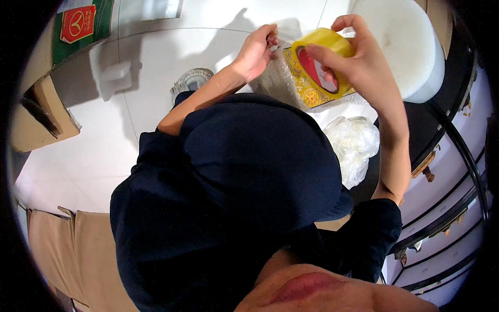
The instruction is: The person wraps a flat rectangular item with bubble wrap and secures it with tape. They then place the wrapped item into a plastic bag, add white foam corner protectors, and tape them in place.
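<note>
My right hand grips a wide roll of yellow packing tape, its thumb and fingers about the red and white core. Under the roll lies a yellow patterned box in clear bubble wrap. At the left edge of this wrap is my left hand, its fingers curled; whether they pinch the wrap or the tape's end, I cannot tell. A crumpled bundle of clear plastic lies just below the box.
A big roll of white wrapping material stands at the upper right, by a black surface. Shelves with small items run down the right. Cardboard boxes stand at the left; more brown cardboard is at lower left. A white plastic piece is near the upper left.
</note>
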A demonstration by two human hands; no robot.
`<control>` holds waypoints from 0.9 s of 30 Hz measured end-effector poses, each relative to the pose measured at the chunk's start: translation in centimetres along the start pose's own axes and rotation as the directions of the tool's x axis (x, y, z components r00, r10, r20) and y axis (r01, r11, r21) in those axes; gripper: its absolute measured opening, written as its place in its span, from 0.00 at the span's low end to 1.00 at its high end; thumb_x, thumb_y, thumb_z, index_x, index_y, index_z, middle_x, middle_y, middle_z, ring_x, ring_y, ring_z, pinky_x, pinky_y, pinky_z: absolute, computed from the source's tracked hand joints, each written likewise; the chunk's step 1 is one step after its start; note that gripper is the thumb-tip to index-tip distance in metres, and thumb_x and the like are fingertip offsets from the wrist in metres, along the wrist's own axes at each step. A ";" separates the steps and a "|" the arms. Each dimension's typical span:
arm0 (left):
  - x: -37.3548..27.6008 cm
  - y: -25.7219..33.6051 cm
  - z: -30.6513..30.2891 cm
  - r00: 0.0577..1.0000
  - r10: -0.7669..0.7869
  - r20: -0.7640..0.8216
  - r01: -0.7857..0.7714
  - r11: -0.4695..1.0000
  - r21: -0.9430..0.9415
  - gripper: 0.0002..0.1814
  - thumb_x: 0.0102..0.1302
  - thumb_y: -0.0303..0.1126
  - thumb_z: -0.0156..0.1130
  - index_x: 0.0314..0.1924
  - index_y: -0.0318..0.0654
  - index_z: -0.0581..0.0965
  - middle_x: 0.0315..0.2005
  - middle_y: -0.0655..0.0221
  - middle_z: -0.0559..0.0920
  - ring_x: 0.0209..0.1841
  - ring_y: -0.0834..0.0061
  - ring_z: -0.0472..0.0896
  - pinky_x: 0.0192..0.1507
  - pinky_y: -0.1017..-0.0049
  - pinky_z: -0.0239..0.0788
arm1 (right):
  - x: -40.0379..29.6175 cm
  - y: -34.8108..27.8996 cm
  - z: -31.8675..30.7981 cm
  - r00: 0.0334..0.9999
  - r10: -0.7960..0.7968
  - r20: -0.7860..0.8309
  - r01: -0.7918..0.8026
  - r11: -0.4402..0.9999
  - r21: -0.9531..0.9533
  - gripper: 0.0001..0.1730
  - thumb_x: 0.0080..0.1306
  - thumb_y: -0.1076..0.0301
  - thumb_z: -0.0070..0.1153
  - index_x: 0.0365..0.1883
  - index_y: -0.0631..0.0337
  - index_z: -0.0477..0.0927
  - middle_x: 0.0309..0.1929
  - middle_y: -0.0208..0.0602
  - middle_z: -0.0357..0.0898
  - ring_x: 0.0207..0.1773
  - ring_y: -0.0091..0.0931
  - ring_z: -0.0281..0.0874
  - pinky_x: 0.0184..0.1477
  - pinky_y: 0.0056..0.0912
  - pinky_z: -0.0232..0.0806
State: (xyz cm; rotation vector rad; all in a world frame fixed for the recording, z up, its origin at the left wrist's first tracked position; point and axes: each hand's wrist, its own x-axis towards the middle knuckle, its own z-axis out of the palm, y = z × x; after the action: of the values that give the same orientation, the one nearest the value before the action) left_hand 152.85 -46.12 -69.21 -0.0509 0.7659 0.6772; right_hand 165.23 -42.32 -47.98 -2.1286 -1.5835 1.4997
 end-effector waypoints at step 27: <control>-0.2 -3.3 -2.1 0.956 0.002 0.292 -0.166 0.826 0.539 0.20 0.74 0.43 0.49 0.45 0.34 0.82 0.36 0.72 0.81 0.39 0.81 0.73 0.41 0.77 0.65 | -2.9 3.7 0.7 0.992 0.087 -0.088 -0.077 0.992 0.101 0.37 0.57 0.50 0.73 0.49 0.66 0.65 0.31 0.43 0.81 0.35 0.23 0.81 0.34 0.23 0.73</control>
State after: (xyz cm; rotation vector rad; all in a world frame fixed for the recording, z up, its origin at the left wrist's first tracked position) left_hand 153.37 -49.42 -71.26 0.6139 0.6680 0.5049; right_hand 167.31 -46.52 -48.59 -2.1991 -1.3795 1.4466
